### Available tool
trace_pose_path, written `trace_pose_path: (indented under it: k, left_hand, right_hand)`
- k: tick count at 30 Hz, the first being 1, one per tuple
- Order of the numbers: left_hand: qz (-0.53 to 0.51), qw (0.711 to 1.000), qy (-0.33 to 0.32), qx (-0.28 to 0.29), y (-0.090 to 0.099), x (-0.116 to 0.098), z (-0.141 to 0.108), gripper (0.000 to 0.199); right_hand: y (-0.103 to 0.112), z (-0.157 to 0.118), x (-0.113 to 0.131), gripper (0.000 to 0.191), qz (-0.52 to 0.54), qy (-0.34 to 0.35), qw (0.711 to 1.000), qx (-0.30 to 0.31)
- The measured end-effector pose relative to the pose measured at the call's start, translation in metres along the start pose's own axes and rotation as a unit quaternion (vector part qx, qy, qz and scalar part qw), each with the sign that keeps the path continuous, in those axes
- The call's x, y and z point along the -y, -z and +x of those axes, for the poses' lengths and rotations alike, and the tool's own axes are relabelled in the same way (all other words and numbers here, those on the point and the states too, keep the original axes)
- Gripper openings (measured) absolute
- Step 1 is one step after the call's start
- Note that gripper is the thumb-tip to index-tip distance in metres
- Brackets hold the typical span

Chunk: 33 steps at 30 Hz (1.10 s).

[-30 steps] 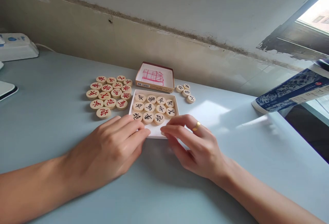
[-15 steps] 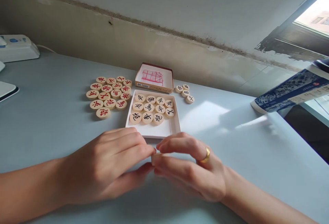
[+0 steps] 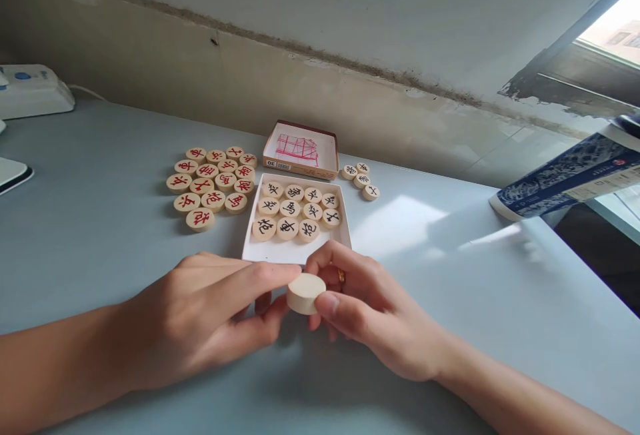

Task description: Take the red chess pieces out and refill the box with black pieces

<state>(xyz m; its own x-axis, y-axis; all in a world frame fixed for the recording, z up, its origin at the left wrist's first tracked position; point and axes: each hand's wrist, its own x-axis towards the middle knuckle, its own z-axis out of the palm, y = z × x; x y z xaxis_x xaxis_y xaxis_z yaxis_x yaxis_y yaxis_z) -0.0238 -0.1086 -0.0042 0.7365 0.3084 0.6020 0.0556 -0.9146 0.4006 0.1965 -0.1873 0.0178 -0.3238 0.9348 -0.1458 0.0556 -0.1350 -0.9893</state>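
Note:
A round wooden Chinese chess piece (image 3: 306, 286) is held up in front of the white box, its blank face upward. My right hand (image 3: 373, 312) grips it at the right side, with the thumb on its near edge. From the left, my left hand (image 3: 210, 312) also closes on the piece; the index fingertip touches its upper rim, and the thumb is at its left side. Just beyond, the white box tray (image 3: 333, 248) contains black-marked chess pieces (image 3: 287, 228) in three rows, face up. Bare tray floor shows along its near side.
Red-marked pieces (image 3: 213, 201) lie grouped left of the tray. Several black-marked pieces (image 3: 363, 180) are to its right. Behind it sits the box lid (image 3: 300, 148), with a red drawing inside. A blue patterned container (image 3: 560, 168) leans in at right; a white device (image 3: 37, 92) is far left.
The piece, mostly covered by my fingers before, now shows its blank face. My right hand has turned, bringing its thumb to the near edge. My left fingers have shifted slightly.

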Motion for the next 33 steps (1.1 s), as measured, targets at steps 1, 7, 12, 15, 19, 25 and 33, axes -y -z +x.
trace_pose_path:
  k: [1,7,12,15,19,25,33]
  left_hand:
    - [-0.006,1.0,0.002,0.006,0.0,0.001,0.0,0.021]
    - [0.014,1.0,-0.002,0.017,0.0,0.004,-0.004,0.028]
    - [0.018,0.999,-0.027,0.035,-0.001,0.006,-0.006,0.031]
    - [0.013,0.997,-0.056,0.059,0.001,0.004,-0.003,0.034]
    - [-0.016,0.995,-0.065,0.071,0.005,-0.002,0.001,0.036]
    - [-0.026,0.999,-0.028,0.03,0.0,-0.001,0.001,0.016]
    - [-0.021,0.999,-0.021,0.018,-0.002,0.0,0.005,0.014]
  right_hand:
    - [0.0,0.001,0.0,0.027,0.004,-0.003,1.0,-0.001]
    - [-0.003,0.002,-0.004,0.029,0.03,0.025,0.999,0.005]
    - [-0.006,0.0,-0.006,0.03,0.033,0.049,0.998,0.016]
    - [-0.006,0.0,-0.006,0.032,0.03,0.049,0.998,0.017]
    - [-0.005,0.0,-0.006,0.031,-0.009,0.045,0.999,0.014]
    - [-0.004,0.0,-0.008,0.027,-0.078,0.053,0.995,-0.009]
    - [-0.008,-0.002,-0.016,0.03,-0.135,0.131,0.982,-0.021]
